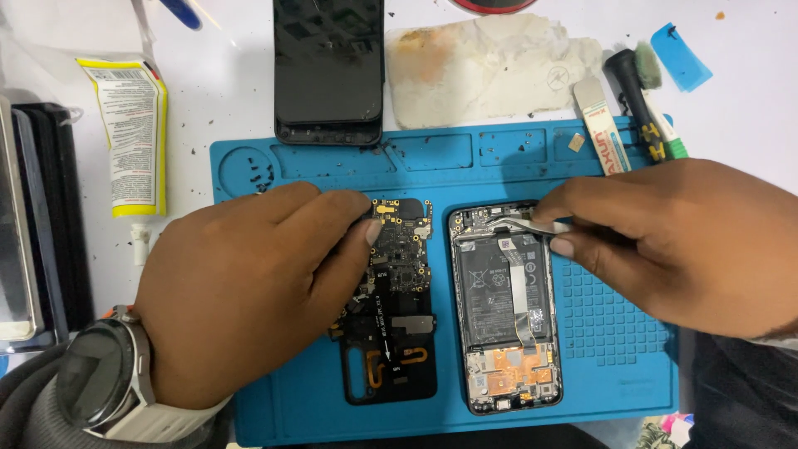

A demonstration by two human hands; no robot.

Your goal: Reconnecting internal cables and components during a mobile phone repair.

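Left hand lay palm down, entering from 7 o'clock, thumb and forefinger extended toward 2 o'clock, fingertips pinched lightly together. Left wrist bore a watch. Right hand entered from 4 o'clock, fingers curled, thumb and forefinger pinched closed, pointing to 9 o'clock.
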